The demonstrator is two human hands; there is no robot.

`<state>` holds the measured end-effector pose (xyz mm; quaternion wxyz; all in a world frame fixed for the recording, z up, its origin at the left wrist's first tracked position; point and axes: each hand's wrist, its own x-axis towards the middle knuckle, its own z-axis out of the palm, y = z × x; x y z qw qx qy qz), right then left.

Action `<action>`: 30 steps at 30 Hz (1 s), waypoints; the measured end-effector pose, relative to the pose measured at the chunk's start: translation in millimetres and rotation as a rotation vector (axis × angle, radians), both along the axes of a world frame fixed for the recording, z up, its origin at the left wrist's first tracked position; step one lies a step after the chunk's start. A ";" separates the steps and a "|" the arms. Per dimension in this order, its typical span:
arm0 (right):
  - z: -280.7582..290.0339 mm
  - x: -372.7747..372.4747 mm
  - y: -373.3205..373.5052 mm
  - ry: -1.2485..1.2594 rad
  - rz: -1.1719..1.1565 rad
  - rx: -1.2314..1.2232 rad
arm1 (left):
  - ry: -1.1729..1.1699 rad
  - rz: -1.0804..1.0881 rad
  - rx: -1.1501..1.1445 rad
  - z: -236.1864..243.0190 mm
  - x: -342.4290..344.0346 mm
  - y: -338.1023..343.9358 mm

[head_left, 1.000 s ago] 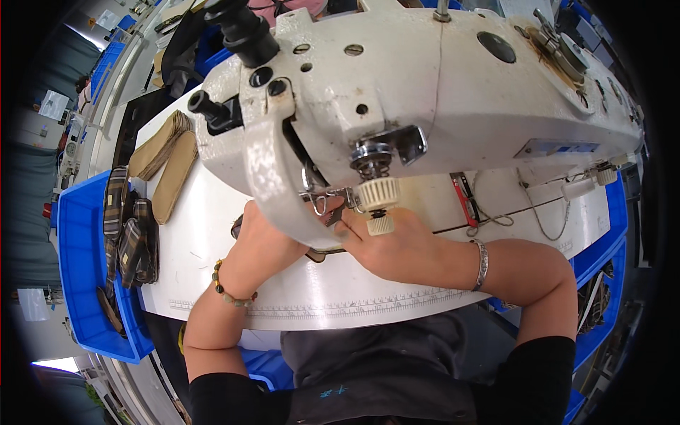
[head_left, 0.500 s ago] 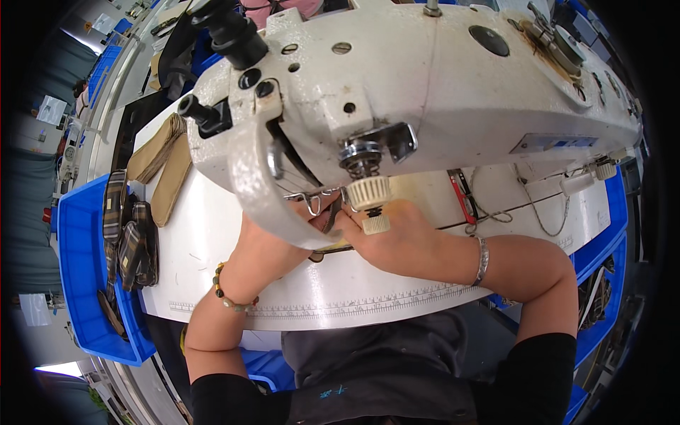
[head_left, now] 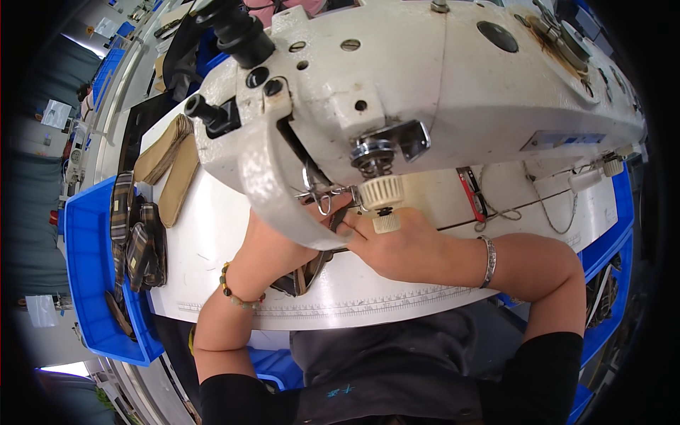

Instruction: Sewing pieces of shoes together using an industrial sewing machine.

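Note:
A white sewing machine (head_left: 467,99) spans the upper view, its presser mechanism (head_left: 324,198) above my hands. A dark fabric piece with a zipper-like strip (head_left: 304,275) lies under them, reaching toward the table's front edge. My left hand (head_left: 273,248) is on that piece, fingers bent and partly hidden behind the machine's curved white guard (head_left: 268,184). My right hand (head_left: 393,244) grips the piece just right of the needle area, fingers curled close beside a cream knob (head_left: 381,190).
Tan fabric pieces (head_left: 177,184) lie at left beside a blue bin (head_left: 92,262) with plaid pieces (head_left: 145,248). A red-handled tool (head_left: 471,195) and a cord (head_left: 563,223) lie behind my right hand. A ruler strip (head_left: 333,301) runs along the white tabletop (head_left: 198,269). More blue bins (head_left: 609,326) sit at right.
More of the dark fabric piece now shows below my left hand, toward the front edge. Both hands stay close at the needle area; the whole view has shifted slightly.

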<state>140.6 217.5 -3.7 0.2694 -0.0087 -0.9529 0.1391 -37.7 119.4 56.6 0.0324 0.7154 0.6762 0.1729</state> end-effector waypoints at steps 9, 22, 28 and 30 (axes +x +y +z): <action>3.4 0.1 0.2 0.000 0.014 0.002 | 0.117 0.000 -0.024 2.7 6.9 1.3; 10.6 0.6 2.4 -0.005 0.014 0.025 | 0.138 -0.004 -0.064 5.7 12.7 2.7; 6.5 1.7 2.7 -0.015 -0.005 0.069 | 0.128 0.058 -0.117 3.1 14.1 1.1; 8.0 2.6 3.5 -0.035 -0.016 0.081 | 0.104 0.109 -0.147 4.5 16.4 2.6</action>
